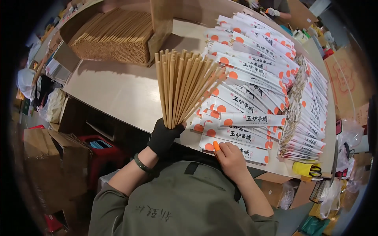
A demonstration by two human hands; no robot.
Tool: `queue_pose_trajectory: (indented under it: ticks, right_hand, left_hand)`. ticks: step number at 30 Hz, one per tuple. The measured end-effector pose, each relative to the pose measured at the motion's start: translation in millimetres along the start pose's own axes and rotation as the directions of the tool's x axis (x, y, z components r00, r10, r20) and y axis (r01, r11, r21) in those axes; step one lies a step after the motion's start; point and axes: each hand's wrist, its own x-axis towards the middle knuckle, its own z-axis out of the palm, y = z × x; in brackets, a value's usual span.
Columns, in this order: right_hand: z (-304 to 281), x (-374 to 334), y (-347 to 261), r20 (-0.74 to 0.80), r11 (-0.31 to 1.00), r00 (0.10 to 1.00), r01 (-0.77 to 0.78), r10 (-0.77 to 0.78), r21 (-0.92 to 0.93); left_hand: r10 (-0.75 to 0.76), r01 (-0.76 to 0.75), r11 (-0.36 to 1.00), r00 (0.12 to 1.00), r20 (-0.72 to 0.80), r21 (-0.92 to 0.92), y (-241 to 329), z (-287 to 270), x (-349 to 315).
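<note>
A fanned bundle of wooden chopsticks (183,84) stands upright in my left hand (165,135). That hand wears a black glove and is closed around the lower ends. At the table's near edge, my right hand (231,157) has its fingers curled at the end of a white paper chopstick sleeve (252,152) with orange dots and dark lettering. An orange finger cot (216,146) covers one of its digits. The fingertips underneath are partly hidden. Many similar sleeves (252,70) lie overlapping in a loose pile beyond my right hand.
A large stack of chopsticks (114,39) lies at the back left against a cardboard panel (161,23). Filled sleeves (305,118) are stacked on the right. Black-handled scissors (315,170) lie at the right corner. Another person's gloved hand (272,12) shows at the far side.
</note>
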Motion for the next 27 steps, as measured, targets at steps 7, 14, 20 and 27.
queue_pose_trajectory:
  ticks: [7,14,20,27]
  right_hand:
    - [9,-11,3,-0.165,0.988,0.981,-0.077,0.099,0.134]
    - [11,-7,11,-0.238,0.937,0.936,-0.184,0.259,0.297]
    - [-35,22,30,0.181,0.223,0.691,-0.452,0.700,0.864]
    - [-55,27,37,0.168,0.441,0.817,-0.457,0.552,0.772]
  left_hand:
    - [-0.073,0.080,0.995,0.991,-0.111,0.061,-1,1,2]
    - [-0.015,0.049,0.979,0.986,-0.167,0.200,6,-22,-7]
    - [0.073,-0.073,0.916,0.997,0.014,0.393,20,-45,-17]
    - [0.132,-0.173,0.846,0.984,0.117,0.504,42,-62,-16]
